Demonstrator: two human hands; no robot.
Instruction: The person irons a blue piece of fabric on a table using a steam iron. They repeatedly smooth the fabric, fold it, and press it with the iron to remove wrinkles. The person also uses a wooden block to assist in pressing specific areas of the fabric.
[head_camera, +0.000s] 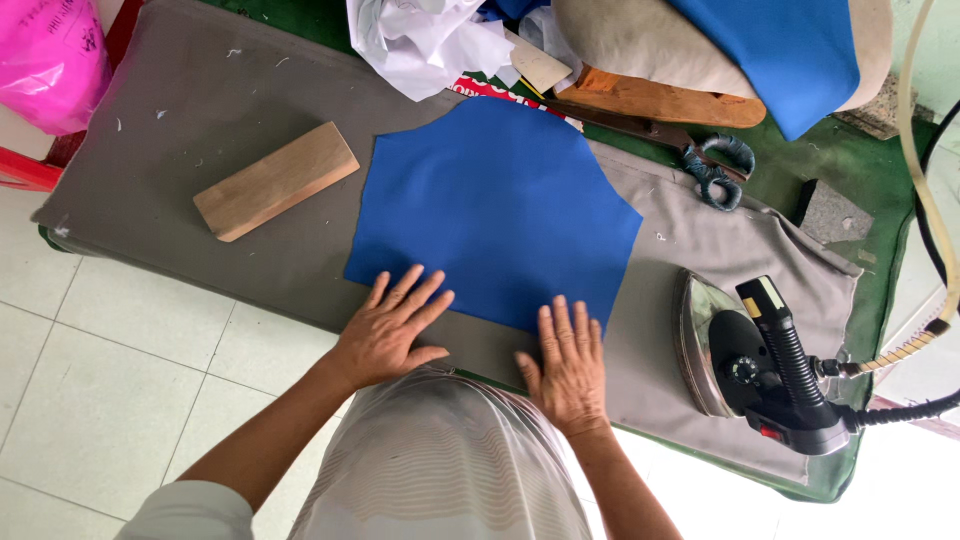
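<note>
Now the grey ironing table (180, 120) carries a blue cut fabric piece (500, 205) in its middle. Both hands lie flat and open on its near edge, the left hand (392, 330) and right hand (568, 362) a little apart. A wooden block (275, 180) lies left, an iron (745, 355) right, scissors (700, 155) behind. At the far left corner sits a pink plastic bag (45, 60).

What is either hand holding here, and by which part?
Nothing is gripped. Left hand and right hand lie flat, fingers on the near edge of the blue fabric piece.
</note>
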